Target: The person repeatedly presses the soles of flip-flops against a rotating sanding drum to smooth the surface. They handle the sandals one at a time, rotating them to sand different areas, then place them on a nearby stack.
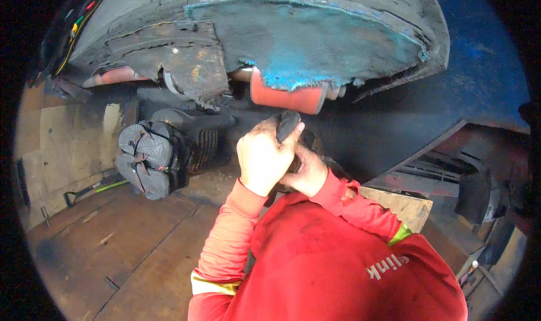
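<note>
Both hands are closed around a dark sandal [288, 125], held on edge just below a red-orange sanding roller [286, 94]. My left hand [260, 159] wraps it from the left, fingers curled and thumb along its side. Lower and to the right, my right hand [309, 172] grips its other part, the fingers partly hidden. Most of the sandal is covered by my hands. Its tip comes close to the roller's lower edge; whether they touch I cannot tell. The roller's surface looks blurred.
A dusty machine hood with a ragged blue-grey cloth flap [315, 42] hangs above the roller. Another red roller [118, 76] shows at left. Grey flip-flops [145, 155] are stacked left of my hands. A wooden board [397, 205] lies at right, beside a dark blue panel [479, 62].
</note>
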`<state>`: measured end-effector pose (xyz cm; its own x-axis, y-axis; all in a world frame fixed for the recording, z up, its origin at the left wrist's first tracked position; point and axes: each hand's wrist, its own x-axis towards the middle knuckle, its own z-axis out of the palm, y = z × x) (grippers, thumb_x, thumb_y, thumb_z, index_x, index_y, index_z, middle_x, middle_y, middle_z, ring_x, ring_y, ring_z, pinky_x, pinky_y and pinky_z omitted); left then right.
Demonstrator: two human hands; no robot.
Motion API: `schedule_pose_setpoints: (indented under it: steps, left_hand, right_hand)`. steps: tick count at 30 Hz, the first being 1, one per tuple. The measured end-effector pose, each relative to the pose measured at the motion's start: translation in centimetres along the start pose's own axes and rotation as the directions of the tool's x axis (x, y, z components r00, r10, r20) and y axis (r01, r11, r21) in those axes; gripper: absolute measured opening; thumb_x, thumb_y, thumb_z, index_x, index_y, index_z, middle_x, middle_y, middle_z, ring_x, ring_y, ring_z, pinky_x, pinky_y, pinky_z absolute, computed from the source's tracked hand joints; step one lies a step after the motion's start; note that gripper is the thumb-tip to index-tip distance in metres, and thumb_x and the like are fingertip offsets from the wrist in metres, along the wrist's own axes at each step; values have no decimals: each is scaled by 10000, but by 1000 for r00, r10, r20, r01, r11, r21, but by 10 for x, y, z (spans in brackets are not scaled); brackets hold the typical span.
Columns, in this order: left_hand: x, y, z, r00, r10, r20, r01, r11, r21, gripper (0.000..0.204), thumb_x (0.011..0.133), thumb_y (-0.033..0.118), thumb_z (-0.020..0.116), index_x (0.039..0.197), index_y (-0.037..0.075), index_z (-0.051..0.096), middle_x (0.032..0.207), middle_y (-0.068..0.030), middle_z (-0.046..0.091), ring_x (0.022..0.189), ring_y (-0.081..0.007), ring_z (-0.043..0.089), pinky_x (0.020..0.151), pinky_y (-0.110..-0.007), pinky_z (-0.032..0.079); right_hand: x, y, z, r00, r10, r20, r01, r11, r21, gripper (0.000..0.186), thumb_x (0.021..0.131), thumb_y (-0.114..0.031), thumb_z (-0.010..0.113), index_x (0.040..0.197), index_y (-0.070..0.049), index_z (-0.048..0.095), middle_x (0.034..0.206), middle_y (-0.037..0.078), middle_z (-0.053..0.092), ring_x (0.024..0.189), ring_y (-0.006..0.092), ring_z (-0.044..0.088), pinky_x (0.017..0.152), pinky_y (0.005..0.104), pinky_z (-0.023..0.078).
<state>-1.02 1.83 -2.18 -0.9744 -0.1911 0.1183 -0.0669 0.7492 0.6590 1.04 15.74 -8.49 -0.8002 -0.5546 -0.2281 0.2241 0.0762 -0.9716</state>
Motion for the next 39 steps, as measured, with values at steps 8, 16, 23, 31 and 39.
schedule_pose_setpoints:
  steps: [8,16,23,31,39]
  left_hand:
    - [18,-7,33,992,-89,93,86,996,37,466,846,436,736,739,-12,665,721,-259,665,700,-429,686,617,-483,538]
    - [-3,-15,38,982,-171,74,183,961,-205,477,885,452,715,1019,-6,732,875,-240,716,793,-399,714,682,-447,558]
    - [-11,-14,28,992,-122,-29,96,888,-450,354,893,352,730,1040,30,736,953,-190,732,856,-369,721,731,-415,567]
    - [-4,-9,8,993,-114,30,118,972,-205,326,871,360,737,952,44,738,870,-185,720,786,-381,707,674,-444,552]
    - [7,-19,54,980,-197,35,198,927,-320,424,869,382,757,969,-28,725,867,-237,713,800,-376,724,700,-421,557]
  right_hand:
    - [18,7,-26,999,48,-3,-48,999,-22,760,718,-162,867,1370,-2,510,1297,114,621,1204,210,590,1063,367,454]
    - [9,-10,-37,996,-60,61,78,918,-389,710,769,-222,788,1390,-33,502,1440,249,489,1353,424,446,1142,445,351]
    - [9,-13,-25,951,-295,90,293,768,-569,692,766,-168,773,1385,-14,503,1474,270,447,1413,464,356,1178,466,302]
    - [3,-13,-8,1000,-22,16,25,976,-217,742,763,-185,812,1399,-4,476,1344,170,584,1271,272,558,1088,377,421]
    - [22,-19,-36,996,66,-66,-90,869,-486,693,728,-115,748,1365,33,519,1419,269,503,1351,372,476,1130,425,383]
